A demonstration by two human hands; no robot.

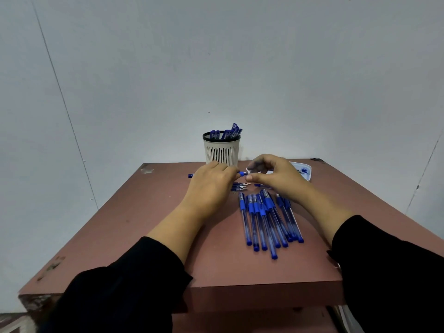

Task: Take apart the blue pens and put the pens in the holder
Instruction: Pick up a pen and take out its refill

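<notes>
Left hand [211, 181] hides most of the blue pen [241, 173] it grips; right hand [276, 175] pinches the pen's tip, wrists level.

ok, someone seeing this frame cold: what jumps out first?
Both hands meet mid-table on one blue pen: the left hand grips its barrel, the right hand pinches the tip end. Nearer the person lies a fan of blue pens on the table; behind the hands stands a slotted white holder with pens in it.
</notes>
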